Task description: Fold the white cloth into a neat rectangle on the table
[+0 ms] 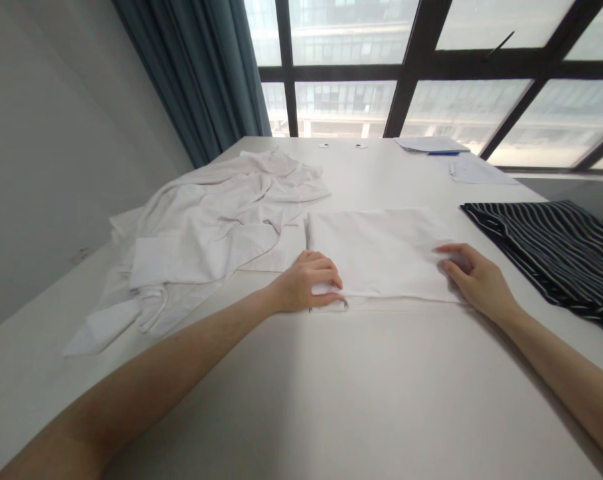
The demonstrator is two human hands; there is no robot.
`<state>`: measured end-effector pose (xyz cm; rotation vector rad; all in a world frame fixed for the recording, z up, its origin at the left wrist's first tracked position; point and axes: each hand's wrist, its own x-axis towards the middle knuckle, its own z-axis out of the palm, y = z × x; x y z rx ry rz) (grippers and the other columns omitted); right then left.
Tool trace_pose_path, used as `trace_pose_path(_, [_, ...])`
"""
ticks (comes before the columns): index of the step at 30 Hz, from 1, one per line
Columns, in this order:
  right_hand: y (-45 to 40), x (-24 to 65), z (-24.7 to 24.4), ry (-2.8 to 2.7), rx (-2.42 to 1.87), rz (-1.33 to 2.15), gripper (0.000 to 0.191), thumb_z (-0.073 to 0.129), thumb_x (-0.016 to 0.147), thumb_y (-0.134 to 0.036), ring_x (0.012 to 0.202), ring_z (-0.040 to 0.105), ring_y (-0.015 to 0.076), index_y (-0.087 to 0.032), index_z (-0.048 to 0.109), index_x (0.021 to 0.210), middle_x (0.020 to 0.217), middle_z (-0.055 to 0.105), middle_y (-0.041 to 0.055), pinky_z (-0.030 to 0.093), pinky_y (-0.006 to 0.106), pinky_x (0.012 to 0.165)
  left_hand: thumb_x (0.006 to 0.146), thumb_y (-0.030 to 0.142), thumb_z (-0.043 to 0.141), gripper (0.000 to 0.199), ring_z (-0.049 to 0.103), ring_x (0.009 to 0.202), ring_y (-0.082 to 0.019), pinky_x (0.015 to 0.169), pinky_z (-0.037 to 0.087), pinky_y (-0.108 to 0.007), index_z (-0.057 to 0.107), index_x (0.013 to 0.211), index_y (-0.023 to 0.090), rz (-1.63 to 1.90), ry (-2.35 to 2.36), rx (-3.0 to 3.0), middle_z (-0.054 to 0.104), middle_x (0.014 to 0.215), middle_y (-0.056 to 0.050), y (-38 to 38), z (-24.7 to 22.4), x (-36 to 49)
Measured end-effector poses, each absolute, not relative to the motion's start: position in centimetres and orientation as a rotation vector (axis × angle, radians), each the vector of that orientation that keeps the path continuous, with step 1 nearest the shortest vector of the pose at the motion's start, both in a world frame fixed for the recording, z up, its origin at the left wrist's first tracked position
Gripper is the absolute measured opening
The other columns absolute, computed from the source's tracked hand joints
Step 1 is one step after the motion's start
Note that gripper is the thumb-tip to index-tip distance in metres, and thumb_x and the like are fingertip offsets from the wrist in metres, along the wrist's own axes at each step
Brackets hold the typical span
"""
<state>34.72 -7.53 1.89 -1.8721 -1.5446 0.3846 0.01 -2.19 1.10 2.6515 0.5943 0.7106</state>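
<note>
A white cloth (381, 250), folded into a flat rectangle, lies on the white table in front of me. My left hand (308, 280) grips its near left corner, thumb below and fingers curled over the top. A small bit of the lower layer sticks out under that thumb. At the right edge, my right hand (474, 277) pinches the cloth between thumb and fingers. To the left of the folded piece lies a crumpled white garment (216, 227), spread loosely with a sleeve toward me; neither hand touches it.
A black garment with white stripes (571, 250) lies at the table's right edge. Papers (431, 144) with a blue pen (444, 153) and another sheet (484, 173) are at the back right. Beyond the white table (371, 380) stand windows and a blue curtain (201, 73).
</note>
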Motion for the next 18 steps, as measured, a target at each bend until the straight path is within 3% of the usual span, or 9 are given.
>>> trace_pose_path(18, [-7.46, 34.93, 1.85, -1.554, -1.893, 0.363, 0.035, 0.055, 0.081, -0.039, 0.044, 0.049, 0.0148, -0.024, 0.064, 0.111, 0.048, 0.055, -0.0048, 0.038, 0.028, 0.050, 0.083, 0.024, 0.068, 0.016, 0.058, 0.101, -0.020, 0.099, 0.033, -0.035, 0.065, 0.098, 0.021, 0.657, 0.514, 2.700, 0.066, 0.099, -0.004, -2.36, 1.40, -0.10])
